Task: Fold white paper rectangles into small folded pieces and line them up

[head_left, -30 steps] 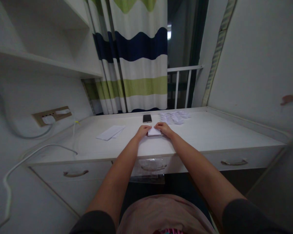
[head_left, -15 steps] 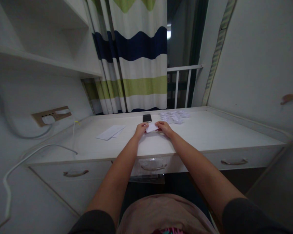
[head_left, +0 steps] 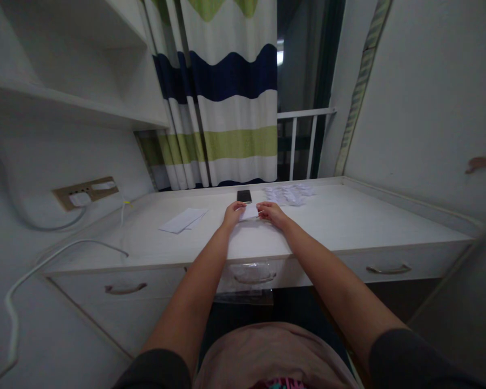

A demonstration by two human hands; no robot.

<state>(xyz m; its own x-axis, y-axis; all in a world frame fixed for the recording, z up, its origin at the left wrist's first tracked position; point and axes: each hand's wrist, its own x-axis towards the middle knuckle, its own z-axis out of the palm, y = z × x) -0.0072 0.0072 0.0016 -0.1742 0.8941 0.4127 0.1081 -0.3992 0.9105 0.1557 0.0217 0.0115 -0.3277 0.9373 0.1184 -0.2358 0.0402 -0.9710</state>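
Note:
A small piece of white paper (head_left: 249,212) is held up just over the white desk, between my two hands. My left hand (head_left: 233,213) pinches its left side between thumb and fingers. At the paper's right edge, my right hand (head_left: 272,212) has its fingers curled and closed on the edge. Behind the paper lies a dark phone (head_left: 244,196), flat on the desk. Flat white paper sheets (head_left: 184,220) overlap to the left of my left hand. Beyond my right hand sits a pile of folded white paper pieces (head_left: 289,193).
The white desk (head_left: 372,216) has drawers with metal handles along its front. A white cable (head_left: 76,243) runs over the desk's left end, below a wall socket (head_left: 85,193). Shelves overhang at upper left. A striped curtain (head_left: 235,119) hangs behind the desk.
The paper has shifted slightly to the left and its tilt has changed a little. The fingers of my right hand have moved along its right edge.

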